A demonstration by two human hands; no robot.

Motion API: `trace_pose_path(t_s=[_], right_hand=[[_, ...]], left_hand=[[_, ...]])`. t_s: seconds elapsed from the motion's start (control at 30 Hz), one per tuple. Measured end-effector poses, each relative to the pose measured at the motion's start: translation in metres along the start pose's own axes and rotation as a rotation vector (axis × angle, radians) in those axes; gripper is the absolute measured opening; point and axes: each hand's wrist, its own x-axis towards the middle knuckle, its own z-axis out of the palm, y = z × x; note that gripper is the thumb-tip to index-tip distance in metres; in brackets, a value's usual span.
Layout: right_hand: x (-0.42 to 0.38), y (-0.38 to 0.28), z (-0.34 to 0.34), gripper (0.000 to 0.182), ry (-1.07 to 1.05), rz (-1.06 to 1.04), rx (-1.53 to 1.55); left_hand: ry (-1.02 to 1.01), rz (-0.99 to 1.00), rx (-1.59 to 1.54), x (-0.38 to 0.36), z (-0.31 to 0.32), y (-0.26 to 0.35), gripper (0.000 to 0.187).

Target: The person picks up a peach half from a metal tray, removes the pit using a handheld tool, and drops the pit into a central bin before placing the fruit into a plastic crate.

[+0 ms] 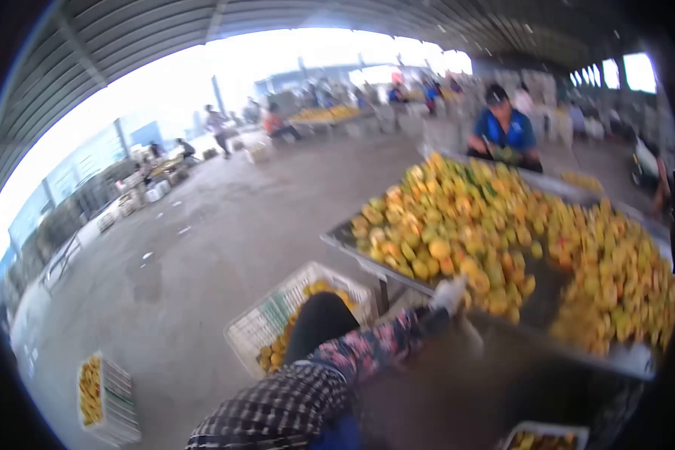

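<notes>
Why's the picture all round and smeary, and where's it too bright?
Head view: the roof bends, corners go black, probably from a wide lens; head view: the open side glares white; head view: the left hand by the table looks smeared, perhaps from moving.

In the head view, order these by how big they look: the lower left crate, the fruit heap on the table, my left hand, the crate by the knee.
1. Fruit heap
2. Crate by the knee, though partly hidden
3. Lower left crate
4. Left hand
</notes>
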Motion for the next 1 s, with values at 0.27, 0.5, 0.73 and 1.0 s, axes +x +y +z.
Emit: trace_pose_path(t_s=[0.27, 0.5, 0.73, 1.0], right_hand=[[-0.011, 0.005, -0.03, 0.024, 0.244, -0.049, -0.592], [-0.021, 0.017, -0.04, 0.063, 0.432, -0.022, -1.587], [0.001, 0.023, -0.043, 0.043, 0.563, -0.024, -1.624], [0.011, 0.036, -0.051, 0.047, 0.585, -0.046, -1.471]], left_hand=[[0.361, 0.126, 0.068, 0.036, -0.098, 0.065, 0.05], [0.928, 0.756, 1.521, 0.038, -0.221, 0.114, 0.043], [0.168, 0.374, 1.692, 0.051, -0.118, 0.078, 0.062], [0.107, 0.337, 1.666, 0.07, -0.105, 0.069, 0.067]])
